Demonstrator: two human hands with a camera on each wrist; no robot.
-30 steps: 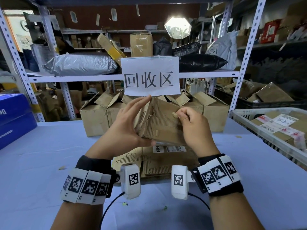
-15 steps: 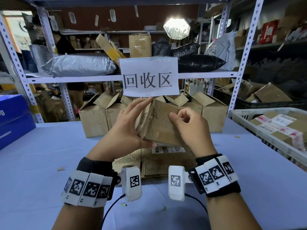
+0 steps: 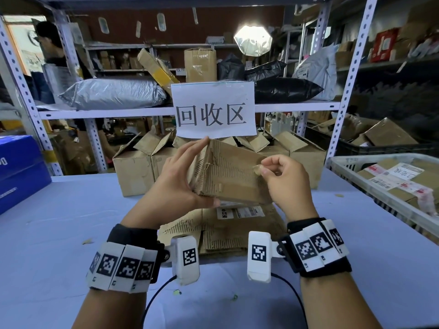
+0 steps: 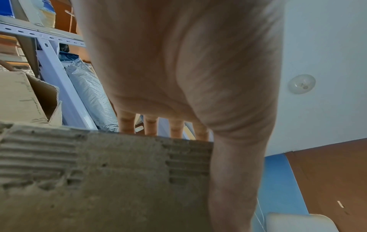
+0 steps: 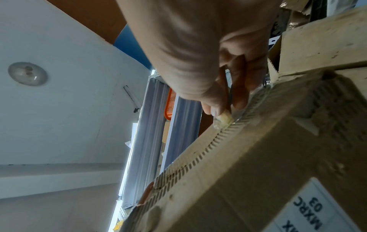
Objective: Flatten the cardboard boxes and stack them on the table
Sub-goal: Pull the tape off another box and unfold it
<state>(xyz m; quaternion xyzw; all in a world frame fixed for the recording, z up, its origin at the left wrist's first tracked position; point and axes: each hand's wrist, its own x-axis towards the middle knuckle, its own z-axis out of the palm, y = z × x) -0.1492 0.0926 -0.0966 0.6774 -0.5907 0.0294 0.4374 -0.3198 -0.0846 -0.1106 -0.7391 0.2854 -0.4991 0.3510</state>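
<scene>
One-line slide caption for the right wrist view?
Right hand pinches a tape scrap at the edge of the held cardboard box.

This is a parcel storeroom or warehouse, set up as a sorting and recycling corner. Perforated-steel shelving point(image 3: 351, 74) fills the back of the frame, its shelves crowded with grey mailer bags point(image 3: 114, 93), black plastic parcels point(image 3: 282, 90) and taped cartons point(image 3: 200, 65). A paper sign point(image 3: 213, 109) taped to the shelf edge at centre reads "回收区". Below it, opened cardboard boxes point(image 3: 133, 172) stand in a row at the back of a pale blue surface point(image 3: 59, 224), and flattened cardboard point(image 3: 221, 229) lies on it nearer the camera. At the right edge a white plastic crate point(image 3: 356, 184) holds labelled packages. A studio lamp point(image 3: 253, 40) glows at upper centre, and another person point(image 3: 51, 46) stands at upper left.
</scene>
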